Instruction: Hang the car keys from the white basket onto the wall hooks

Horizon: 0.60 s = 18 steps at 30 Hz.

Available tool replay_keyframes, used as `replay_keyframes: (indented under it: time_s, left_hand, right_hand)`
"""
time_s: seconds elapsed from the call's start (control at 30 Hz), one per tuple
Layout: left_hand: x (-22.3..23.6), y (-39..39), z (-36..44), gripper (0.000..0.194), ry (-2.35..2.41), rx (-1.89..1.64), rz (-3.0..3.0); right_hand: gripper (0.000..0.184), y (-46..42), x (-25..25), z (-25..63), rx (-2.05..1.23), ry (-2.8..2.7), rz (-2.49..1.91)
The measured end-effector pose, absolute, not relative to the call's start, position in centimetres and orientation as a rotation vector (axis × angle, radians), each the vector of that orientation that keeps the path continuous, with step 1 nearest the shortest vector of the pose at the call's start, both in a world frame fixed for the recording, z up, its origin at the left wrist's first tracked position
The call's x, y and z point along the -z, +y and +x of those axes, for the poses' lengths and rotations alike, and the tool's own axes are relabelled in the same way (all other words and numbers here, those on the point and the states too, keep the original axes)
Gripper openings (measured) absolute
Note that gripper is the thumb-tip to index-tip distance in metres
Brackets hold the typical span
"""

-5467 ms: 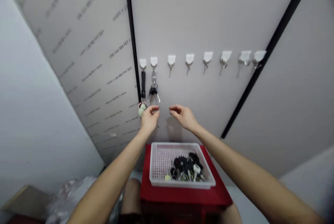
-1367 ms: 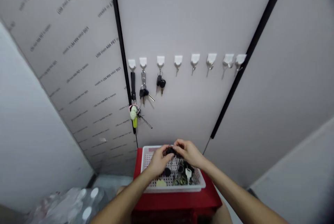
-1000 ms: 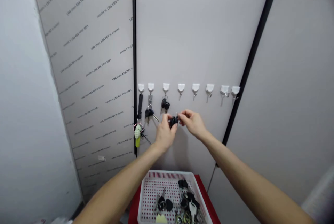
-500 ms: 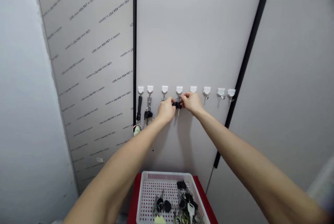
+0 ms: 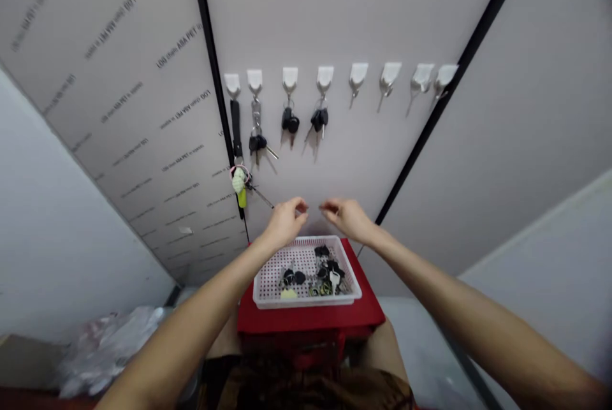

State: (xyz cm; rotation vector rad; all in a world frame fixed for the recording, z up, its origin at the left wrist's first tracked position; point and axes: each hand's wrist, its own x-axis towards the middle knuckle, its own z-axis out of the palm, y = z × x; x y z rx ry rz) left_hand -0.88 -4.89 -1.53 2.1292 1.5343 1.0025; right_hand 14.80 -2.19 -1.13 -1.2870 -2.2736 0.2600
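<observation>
My left hand (image 5: 285, 222) hovers above the back left of a white plastic basket (image 5: 356, 279), fingers curved and apart with nothing between them. Opposite it, my right hand (image 5: 350, 219) is over the basket's back right, also loosely curled and empty. Inside the basket lie black-headed keys (image 5: 299, 277) and a larger heap of keys (image 5: 335, 277) on the right. On the panel above, a bunch of black keys (image 5: 319, 119) hangs from the fourth hook (image 5: 326, 75). Another black key bunch (image 5: 289, 122) hangs on the third hook (image 5: 289, 78).
A key bunch (image 5: 258, 142) and a black strap (image 5: 236, 129) with a green charm (image 5: 238, 180) hang at the left. Several bare white hooks (image 5: 358, 73) continue rightward. The basket rests on a red stand (image 5: 306, 319). Plastic bags (image 5: 112, 340) lie at lower left.
Both hands have let go of the black keys, which now hang on the fourth hook, and have come down toward the basket. The view has tilted downward.
</observation>
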Motion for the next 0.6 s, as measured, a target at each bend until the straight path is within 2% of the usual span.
replay_keyframes:
  time_s: [0.1,0.2,0.4,0.6]
  left_hand:
    - [7.0,-6.4,-0.8,0.019,1.584,-0.713,2.113]
    - [10.2,-7.4,-0.8,0.026,1.598,-0.449,2.151]
    - [11.4,-7.9,-2.2,0.033,1.621,-0.171,2.287]
    - [11.8,-7.5,-3.0,0.018,1.648,-0.184,2.247]
  right_hand:
    - [0.019,-4.4,6.8,15.7,-0.329,-2.656,-1.402]
    - [0.023,-5.5,9.3,16.0,-0.213,-2.778,-1.446]
    - [0.025,-6.0,9.7,14.9,-0.214,-2.816,-1.424]
    - [0.028,-6.5,11.1,12.7,-0.318,-2.784,-1.238]
